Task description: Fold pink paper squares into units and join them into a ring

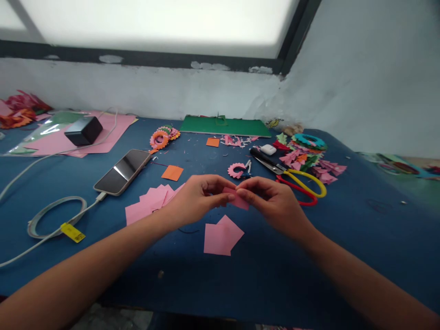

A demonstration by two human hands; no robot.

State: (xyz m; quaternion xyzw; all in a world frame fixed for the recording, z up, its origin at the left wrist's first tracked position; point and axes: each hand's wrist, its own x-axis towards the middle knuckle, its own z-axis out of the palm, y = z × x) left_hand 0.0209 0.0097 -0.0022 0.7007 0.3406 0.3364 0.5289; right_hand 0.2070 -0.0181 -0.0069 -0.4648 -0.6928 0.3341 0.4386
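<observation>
Between my two hands, above the blue table, is a small pink paper piece (239,201). My left hand (202,195) pinches its left side with thumb and fingers. The fingertips of my right hand (266,197) are closed on its upper right edge. Two overlapping pink paper squares (220,238) lie on the table just below. More pink squares (151,199) are fanned out beside my left wrist, partly behind the forearm. Beyond my hands lies a curved pink folded-paper ring section (236,170), close to small white scraps.
Scissors (292,174) with yellow and red handles lie right of my right hand, near a white earbud case (268,149) and folded paper pieces (302,156). A phone (123,172) on a white cable lies left. Orange squares (172,173) and a green board (225,127) are farther back.
</observation>
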